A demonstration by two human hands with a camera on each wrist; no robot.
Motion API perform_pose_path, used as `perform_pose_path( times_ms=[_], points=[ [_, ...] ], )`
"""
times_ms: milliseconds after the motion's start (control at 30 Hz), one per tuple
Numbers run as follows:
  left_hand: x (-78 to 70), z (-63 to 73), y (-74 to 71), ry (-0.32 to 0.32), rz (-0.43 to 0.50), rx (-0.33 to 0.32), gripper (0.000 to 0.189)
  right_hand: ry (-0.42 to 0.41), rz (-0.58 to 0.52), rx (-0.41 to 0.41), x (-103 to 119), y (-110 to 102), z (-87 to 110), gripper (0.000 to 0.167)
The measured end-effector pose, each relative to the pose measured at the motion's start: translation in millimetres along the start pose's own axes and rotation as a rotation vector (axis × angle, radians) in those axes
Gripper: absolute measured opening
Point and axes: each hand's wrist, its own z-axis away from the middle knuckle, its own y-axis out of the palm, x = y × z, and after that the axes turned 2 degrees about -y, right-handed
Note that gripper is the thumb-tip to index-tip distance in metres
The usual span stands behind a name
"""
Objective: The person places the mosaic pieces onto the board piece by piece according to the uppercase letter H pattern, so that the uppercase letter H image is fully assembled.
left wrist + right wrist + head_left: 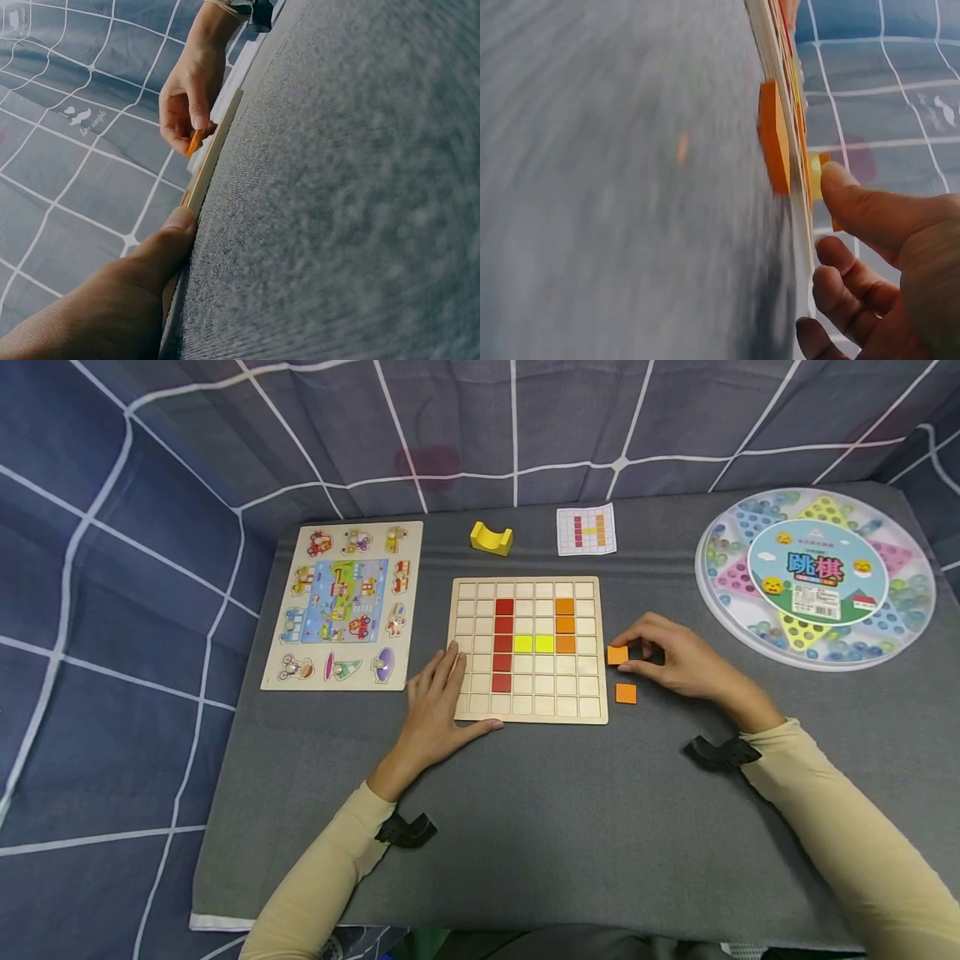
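Observation:
A wooden grid board (480,706) lies mid-table, with a red column of square tiles (502,644), two yellow tiles (534,644) and an orange column (565,626) set in its cells. My left hand (435,710) rests against the board's left side and lower left corner, fingers extended, thumb along the front edge. Just off the board's right edge, my right hand (675,660) pinches an orange tile (617,656) between thumb and fingers. Another orange tile (626,693) lies on the cloth close below it; the right wrist view shows this loose orange tile (774,139) large beside the board.
Left of the board lies a wooden picture puzzle (341,606). Behind the board are a yellow curved block (491,538) and a printed pattern card (587,530). A round Chinese checkers set (817,578) sits at the back right. Checked cloth (465,435) hangs behind the table.

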Motion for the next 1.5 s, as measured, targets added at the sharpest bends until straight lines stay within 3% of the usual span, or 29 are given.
perform_pose_path(
  times_ms=[567,700,1200,1500],
  points=[
    [0.7,-0.4,1.4,0.0,0.001,-0.005,0.113,-0.106,-0.006,0.047,22.1,33.6,-40.1,0.031],
    [0.7,-0.6,1.4,0.006,0.004,-0.005,0.114,-0.122,0.003,0.043,23.3,36.9,-42.9,0.03],
    [1.4,-0.5,0.8,0.011,0.002,-0.005,0.113,-0.048,0.057,0.078,23.9,39.8,-43.3,0.029],
    [1.5,-0.2,0.2,0.003,0.01,0.002,0.115,-0.065,0.063,0.067,25.4,40.4,-44.5,0.03]
  ],
)
